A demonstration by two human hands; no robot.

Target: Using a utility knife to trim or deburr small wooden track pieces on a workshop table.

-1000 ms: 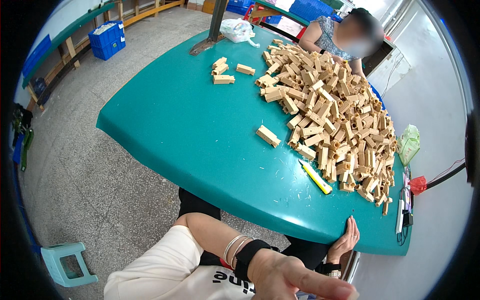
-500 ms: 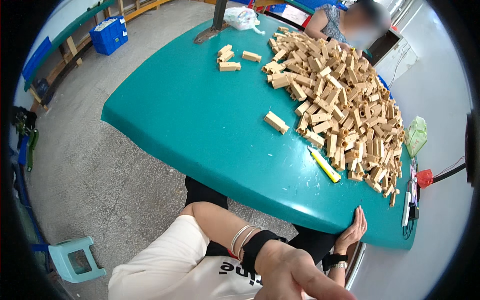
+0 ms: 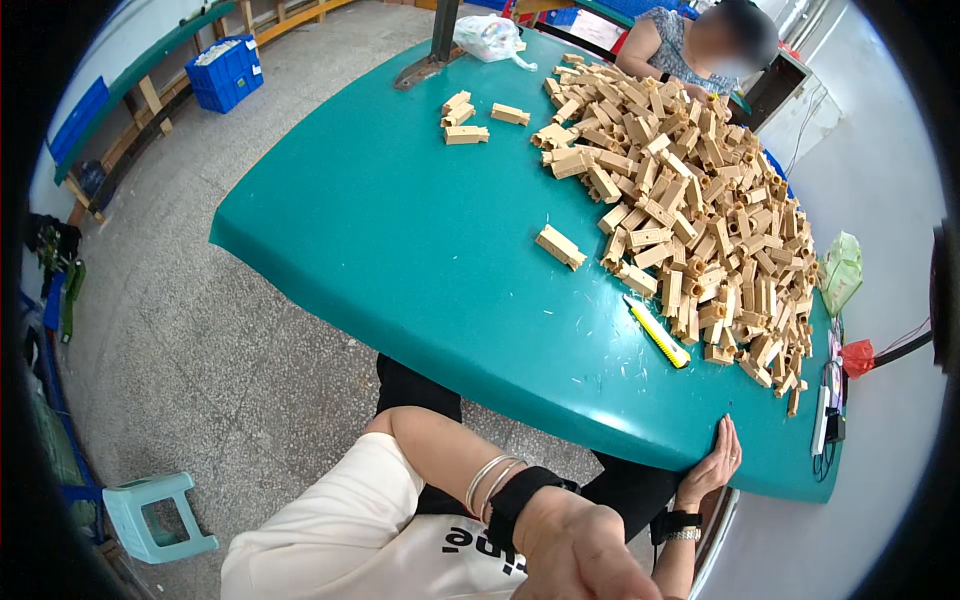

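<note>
My left hand [image 3: 582, 556], with bracelets and a black strap at its wrist, is raised close to the camera at the lower edge. Its fingers are cut off or foreshortened, so whether it holds anything is hidden. My right hand [image 3: 713, 462] rests on the near edge of the green table [image 3: 400, 250], fingers stretched out and nothing in them. Beyond it lies a yellow utility knife [image 3: 657, 332], touched by neither hand. A large heap of light wooden blocks [image 3: 690, 215] with notched, hollow ends covers the right side. One block [image 3: 560, 247] lies apart beside the heap.
Several blocks [image 3: 465, 134] lie at the far left near a metal post [image 3: 443, 35] and a plastic bag [image 3: 488, 38]. A co-worker [image 3: 690, 50] sits behind the heap. A power strip [image 3: 821, 420] lies at the right edge. A stool [image 3: 160, 517] and blue crate [image 3: 224, 75] stand on the floor.
The whole view has shifted slightly, moving the table and heap a little to the right. My left thumb, stretched to the right before, now appears shorter. My right hand stays at the table edge.
</note>
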